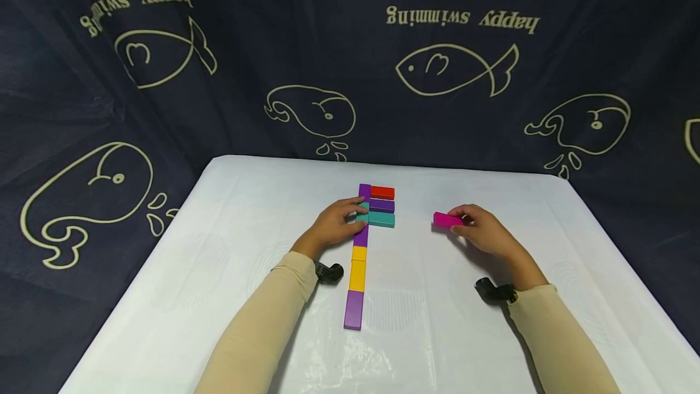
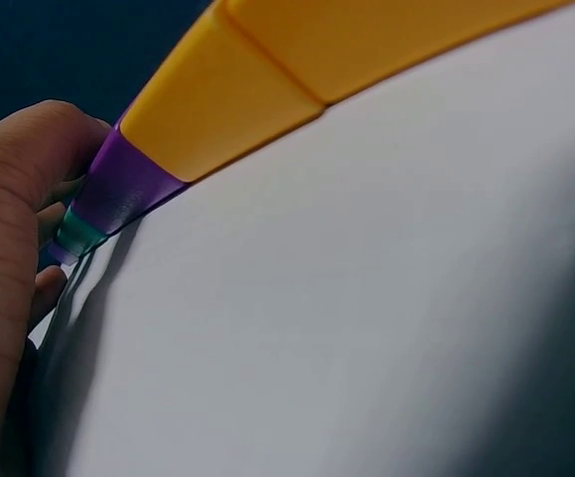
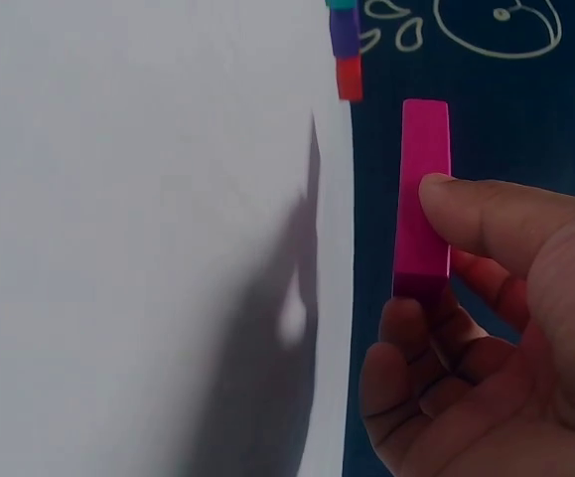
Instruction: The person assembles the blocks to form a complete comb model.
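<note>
A bright pink block (image 1: 447, 220) is pinched between thumb and fingers of my right hand (image 1: 481, 231), off to the right of the other blocks. In the right wrist view the thumb presses one long face of the pink block (image 3: 423, 199). My left hand (image 1: 336, 222) rests at the upper part of a long column of blocks, its fingertips touching around a teal block (image 1: 362, 218). Below it in the column come a purple block (image 1: 361, 236), two yellow blocks (image 1: 358, 275) and another purple block (image 1: 353, 310). The fingers partly cover the teal section.
Red (image 1: 382, 192), purple (image 1: 381, 205) and teal (image 1: 381, 219) blocks lie sideways against the column's upper right side. Everything lies on a white-covered table (image 1: 415, 345). A dark cloth with fish drawings (image 1: 456, 70) hangs behind the table's far edge.
</note>
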`<state>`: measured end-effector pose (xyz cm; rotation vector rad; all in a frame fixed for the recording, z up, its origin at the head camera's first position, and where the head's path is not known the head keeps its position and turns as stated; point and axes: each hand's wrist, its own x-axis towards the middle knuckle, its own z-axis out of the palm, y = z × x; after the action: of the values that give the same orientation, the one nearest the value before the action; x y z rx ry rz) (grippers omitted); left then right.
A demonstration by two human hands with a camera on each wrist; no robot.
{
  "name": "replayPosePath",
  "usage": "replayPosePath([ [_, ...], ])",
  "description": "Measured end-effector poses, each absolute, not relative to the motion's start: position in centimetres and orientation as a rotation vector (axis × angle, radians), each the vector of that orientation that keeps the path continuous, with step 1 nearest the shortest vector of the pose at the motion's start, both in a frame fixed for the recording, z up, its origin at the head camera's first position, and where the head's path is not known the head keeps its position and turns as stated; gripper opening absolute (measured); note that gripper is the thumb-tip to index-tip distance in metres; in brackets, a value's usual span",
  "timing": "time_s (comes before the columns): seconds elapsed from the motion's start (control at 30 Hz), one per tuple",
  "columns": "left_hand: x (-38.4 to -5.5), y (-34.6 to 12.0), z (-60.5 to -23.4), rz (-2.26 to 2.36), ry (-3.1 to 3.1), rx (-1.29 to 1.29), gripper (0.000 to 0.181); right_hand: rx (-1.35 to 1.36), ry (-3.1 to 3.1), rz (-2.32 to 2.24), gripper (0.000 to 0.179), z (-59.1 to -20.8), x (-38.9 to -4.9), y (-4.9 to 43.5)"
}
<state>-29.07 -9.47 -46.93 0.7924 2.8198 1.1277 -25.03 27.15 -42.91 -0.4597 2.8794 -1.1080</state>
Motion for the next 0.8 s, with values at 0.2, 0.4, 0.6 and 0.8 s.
replayPosePath([
  [0.2, -29.1, -9.5, -46.9, 1.129, 2.819, 0.801, 0.034, -0.501, 2.852, -1.140, 0.029, -42.9, -25.1, 26.1],
  [0.4, -29.1, -9.5, -47.0, 1.133, 2.819, 0.798, 0.034, -0.546, 2.839, -1.168, 0.028, -43.0, -25.0, 24.9],
  [0.6, -29.0, -9.5, -46.8, 1.118, 2.821, 0.783, 0.035, -0.566, 2.817, -1.196, 0.027, -43.3, -25.1, 23.8],
  [0.8, -29.0, -9.5, -46.8, 1.107, 2.826, 0.792, 0.035, -0.562, 2.786, -1.180, 0.026, -43.4, -25.1, 22.7],
])
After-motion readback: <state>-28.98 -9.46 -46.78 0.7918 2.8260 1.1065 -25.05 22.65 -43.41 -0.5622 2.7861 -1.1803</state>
